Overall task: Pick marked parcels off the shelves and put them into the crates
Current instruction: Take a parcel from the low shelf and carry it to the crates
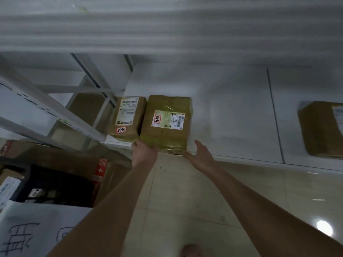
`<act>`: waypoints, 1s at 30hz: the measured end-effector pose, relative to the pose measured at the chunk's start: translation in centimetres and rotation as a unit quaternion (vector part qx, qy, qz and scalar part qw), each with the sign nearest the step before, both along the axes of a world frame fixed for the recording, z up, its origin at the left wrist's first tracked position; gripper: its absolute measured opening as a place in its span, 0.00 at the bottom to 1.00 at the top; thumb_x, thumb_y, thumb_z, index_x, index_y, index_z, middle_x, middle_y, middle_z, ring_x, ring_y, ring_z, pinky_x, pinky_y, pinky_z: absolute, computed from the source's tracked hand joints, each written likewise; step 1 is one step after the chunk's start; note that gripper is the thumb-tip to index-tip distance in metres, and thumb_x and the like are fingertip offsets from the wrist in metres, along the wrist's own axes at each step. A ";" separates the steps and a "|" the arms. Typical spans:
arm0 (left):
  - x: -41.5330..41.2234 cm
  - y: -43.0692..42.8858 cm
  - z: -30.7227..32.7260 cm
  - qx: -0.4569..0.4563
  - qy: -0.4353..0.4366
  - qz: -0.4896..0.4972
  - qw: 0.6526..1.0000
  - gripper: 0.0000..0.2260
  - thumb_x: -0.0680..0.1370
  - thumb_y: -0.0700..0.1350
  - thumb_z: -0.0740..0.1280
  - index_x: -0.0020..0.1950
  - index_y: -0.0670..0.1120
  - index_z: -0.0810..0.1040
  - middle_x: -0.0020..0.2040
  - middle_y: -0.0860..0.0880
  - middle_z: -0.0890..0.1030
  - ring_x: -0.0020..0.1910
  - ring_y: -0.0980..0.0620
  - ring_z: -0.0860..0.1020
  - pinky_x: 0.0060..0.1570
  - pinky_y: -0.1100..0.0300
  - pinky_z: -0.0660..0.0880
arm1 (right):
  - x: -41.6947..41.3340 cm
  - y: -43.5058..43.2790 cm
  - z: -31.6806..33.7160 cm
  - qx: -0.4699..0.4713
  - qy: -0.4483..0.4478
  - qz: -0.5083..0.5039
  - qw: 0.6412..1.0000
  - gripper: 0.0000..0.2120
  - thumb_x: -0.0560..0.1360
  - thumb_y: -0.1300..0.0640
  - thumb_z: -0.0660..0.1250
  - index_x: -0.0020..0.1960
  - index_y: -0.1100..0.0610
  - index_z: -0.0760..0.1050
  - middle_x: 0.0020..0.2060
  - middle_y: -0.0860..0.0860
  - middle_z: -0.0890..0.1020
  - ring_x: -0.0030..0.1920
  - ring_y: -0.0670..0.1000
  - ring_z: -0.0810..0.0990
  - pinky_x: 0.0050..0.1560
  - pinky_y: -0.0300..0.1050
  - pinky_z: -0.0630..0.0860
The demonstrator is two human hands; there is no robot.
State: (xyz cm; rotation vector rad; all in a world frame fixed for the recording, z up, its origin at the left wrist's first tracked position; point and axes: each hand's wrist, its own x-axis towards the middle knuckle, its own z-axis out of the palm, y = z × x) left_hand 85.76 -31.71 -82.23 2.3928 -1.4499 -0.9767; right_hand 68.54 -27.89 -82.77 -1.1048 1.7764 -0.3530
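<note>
Parcel (165,125), gripped at 1 corner by left hand (143,153), right hand (201,154) open alongside, may twist and drop off shelf (232,108).

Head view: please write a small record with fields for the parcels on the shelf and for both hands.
shelf: white, holds three parcels
taped parcel: at front edge, red-edged mark on its label
small parcel: close beside its left side, also marked
far parcel: apart, at right, no mark visible
left hand: on taped parcel's near left corner, grip unclear
right hand: open, at its near right corner
</note>
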 end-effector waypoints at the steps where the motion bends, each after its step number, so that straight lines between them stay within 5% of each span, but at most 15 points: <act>1: 0.1 -0.3 -0.5 -0.002 0.011 0.019 1.000 0.29 0.78 0.50 0.64 0.73 0.38 0.58 0.69 0.39 0.65 0.66 0.38 0.68 0.63 0.44 0.68 | 0.3 -0.7 -0.2 -0.010 -0.020 -0.002 1.000 0.36 0.77 0.47 0.66 0.78 0.57 0.53 0.75 0.55 0.61 0.73 0.55 0.63 0.67 0.44 0.63; 6: -0.7 -0.1 -1.8 -0.010 0.012 0.021 1.000 0.32 0.75 0.52 0.66 0.75 0.41 0.59 0.68 0.41 0.66 0.65 0.39 0.69 0.62 0.46 0.69 | -0.4 -1.5 -1.0 -0.022 -0.106 -0.062 0.992 0.28 0.76 0.50 0.69 0.73 0.52 0.64 0.66 0.51 0.75 0.63 0.52 0.74 0.59 0.43 0.70; 12: -6.3 2.8 -1.8 0.082 0.051 -0.056 0.994 0.25 0.76 0.49 0.68 0.70 0.41 0.68 0.61 0.42 0.78 0.59 0.42 0.77 0.57 0.52 0.75 | -7.3 0.9 -0.3 -0.010 -0.027 -0.175 0.984 0.27 0.73 0.51 0.71 0.69 0.57 0.69 0.62 0.54 0.77 0.59 0.55 0.77 0.57 0.46 0.73; 17: -13.7 6.8 -1.8 0.217 0.213 -0.084 0.949 0.22 0.75 0.46 0.70 0.68 0.44 0.71 0.50 0.46 0.80 0.46 0.48 0.81 0.48 0.56 0.79 | -13.0 3.7 -0.3 -0.034 0.023 -0.312 0.949 0.48 0.69 0.55 0.76 0.78 0.58 0.50 0.74 0.58 0.60 0.72 0.60 0.63 0.67 0.52 0.66; 21: -14.8 4.6 -1.1 0.017 0.083 -0.149 0.985 0.11 0.76 0.48 0.67 0.56 0.47 0.79 0.50 0.48 0.81 0.51 0.48 0.81 0.51 0.53 0.78 | -14.8 6.0 -1.3 0.022 -0.028 -0.390 0.920 0.47 0.69 0.57 0.76 0.77 0.62 0.49 0.73 0.60 0.63 0.71 0.60 0.65 0.63 0.53 0.69; 24: -14.0 0.8 -0.5 -0.084 0.012 -0.133 0.987 0.23 0.75 0.48 0.68 0.67 0.44 0.69 0.62 0.44 0.73 0.61 0.43 0.73 0.58 0.48 0.73 | -14.6 6.3 -2.3 0.041 -0.055 -0.400 0.914 0.45 0.69 0.57 0.76 0.75 0.62 0.51 0.71 0.60 0.66 0.68 0.60 0.69 0.59 0.53 0.73; 26: -13.7 -1.5 -0.6 -0.060 -0.015 -0.169 0.984 0.33 0.74 0.50 0.70 0.74 0.45 0.60 0.69 0.42 0.66 0.68 0.42 0.66 0.62 0.46 0.69 | -14.4 6.3 -3.0 0.030 -0.059 -0.393 0.917 0.46 0.69 0.59 0.76 0.76 0.60 0.51 0.71 0.59 0.66 0.69 0.61 0.69 0.64 0.56 0.71; 30: -13.7 -4.3 -1.5 0.006 0.000 -0.174 0.985 0.43 0.73 0.56 0.71 0.78 0.44 0.50 0.76 0.42 0.58 0.73 0.40 0.62 0.67 0.45 0.65 | -14.3 6.2 -3.7 -0.015 -0.092 -0.379 0.921 0.31 0.68 0.64 0.72 0.65 0.52 0.62 0.53 0.50 0.77 0.55 0.57 0.77 0.55 0.56 0.77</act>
